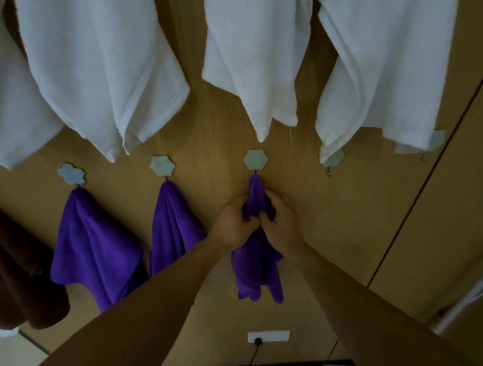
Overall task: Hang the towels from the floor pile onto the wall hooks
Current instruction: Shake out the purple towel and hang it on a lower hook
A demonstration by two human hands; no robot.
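Note:
A purple towel (258, 267) hangs from the third flower-shaped hook (255, 160) on the wooden wall. My left hand (234, 224) and my right hand (280, 222) both grip its bunched upper part just below the hook. Two more purple towels (92, 251) (173, 226) hang from the hooks (71, 173) (162, 165) to the left. Two hooks at the right (333, 159) (436, 140) carry no towel and are partly covered by white towels. The floor pile is out of view.
Several large white towels (108, 72) (258, 59) (381, 68) hang from a higher row. A brown towel (21, 272) hangs at far left. A white wall socket (268, 336) with a black cable sits low on the wall. A door seam (426, 176) runs diagonally at right.

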